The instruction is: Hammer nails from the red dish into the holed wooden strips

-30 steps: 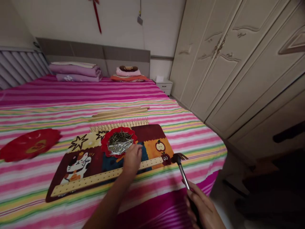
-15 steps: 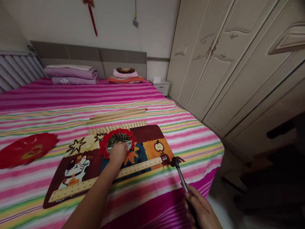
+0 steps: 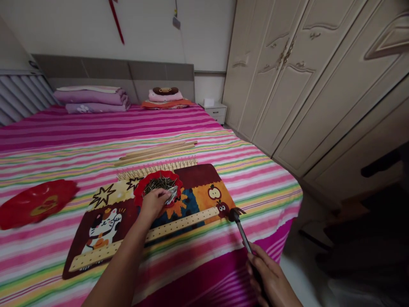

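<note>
My left hand (image 3: 155, 202) is over the near rim of a scalloped red bowl (image 3: 138, 196) filled with loose metal nails (image 3: 161, 183). Its fingers are pinched together, and whatever is between them is too small to make out. In my right hand (image 3: 268, 273) is a claw hammer (image 3: 243, 234), gripped by its dark handle, with the head low by the mat's right edge. A pale wooden strip with rows of small holes (image 3: 182, 224) lies across the near side of a cartoon-printed mat (image 3: 204, 172). My left forearm hides part of this strip.
Behind the bowl lies a wooden strip bristling with upright nails (image 3: 153, 169). Plain wooden strips (image 3: 159, 150) rest farther back. A red scalloped lid or tray (image 3: 38, 200) is at the left. Everything lies on a striped bedspread (image 3: 255, 170), beside a wardrobe (image 3: 287, 85).
My left hand has drawn back slightly from the nails toward the bowl's near left rim, its fingers now more visible. My right hand still grips the hammer. The view has shifted a little.
</note>
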